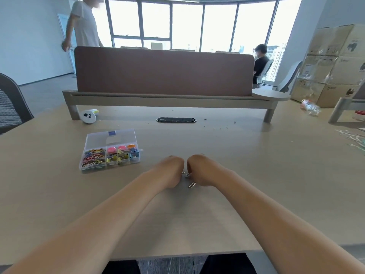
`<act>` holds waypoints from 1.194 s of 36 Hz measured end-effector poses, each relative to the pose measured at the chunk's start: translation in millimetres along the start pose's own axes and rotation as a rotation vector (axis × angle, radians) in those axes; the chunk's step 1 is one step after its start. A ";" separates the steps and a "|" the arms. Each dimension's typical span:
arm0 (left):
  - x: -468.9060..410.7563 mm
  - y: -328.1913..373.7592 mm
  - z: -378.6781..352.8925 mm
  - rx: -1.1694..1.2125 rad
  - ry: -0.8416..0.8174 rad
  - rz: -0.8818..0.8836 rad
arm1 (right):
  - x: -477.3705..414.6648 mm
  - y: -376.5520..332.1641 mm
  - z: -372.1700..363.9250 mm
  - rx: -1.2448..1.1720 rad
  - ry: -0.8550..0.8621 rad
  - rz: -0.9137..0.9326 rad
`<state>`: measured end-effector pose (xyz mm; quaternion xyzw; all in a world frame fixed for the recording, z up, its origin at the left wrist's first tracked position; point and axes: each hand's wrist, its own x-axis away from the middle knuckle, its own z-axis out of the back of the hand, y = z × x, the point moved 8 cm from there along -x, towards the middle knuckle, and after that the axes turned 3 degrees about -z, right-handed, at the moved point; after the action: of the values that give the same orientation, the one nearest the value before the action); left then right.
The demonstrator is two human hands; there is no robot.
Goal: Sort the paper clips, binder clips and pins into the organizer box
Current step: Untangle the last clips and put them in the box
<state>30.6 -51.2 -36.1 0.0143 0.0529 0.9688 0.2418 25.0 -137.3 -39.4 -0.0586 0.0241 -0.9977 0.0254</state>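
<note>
Two bare forearms reach over the table. The left hand and right hand sit knuckle to knuckle, fingers curled under. Small silvery clips show in the gap between them, and whether either hand pinches one cannot be told. A paper clip lies just beside the right hand. The box stands open to the left, well apart, already holding coloured clips. Beyond it are a white gadget, a cable port and a brown screen.

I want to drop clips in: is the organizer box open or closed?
Open. The organizer box has its clear lid tilted back, leaving the inside uncovered.
</note>
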 end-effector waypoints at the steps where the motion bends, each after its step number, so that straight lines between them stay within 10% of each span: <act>1: -0.2 -0.9 -0.7 0.006 -0.004 0.006 | -0.6 0.9 -0.4 -0.016 0.001 -0.002; 43: 29.6 -4.2 14.5 0.314 0.129 -0.004 | 37.0 -3.0 8.9 -0.125 -0.050 0.074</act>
<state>7.3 -32.3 -22.1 -0.0106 0.2191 0.9469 0.2349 -10.8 -136.8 -26.2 -0.0840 0.0878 -0.9908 0.0593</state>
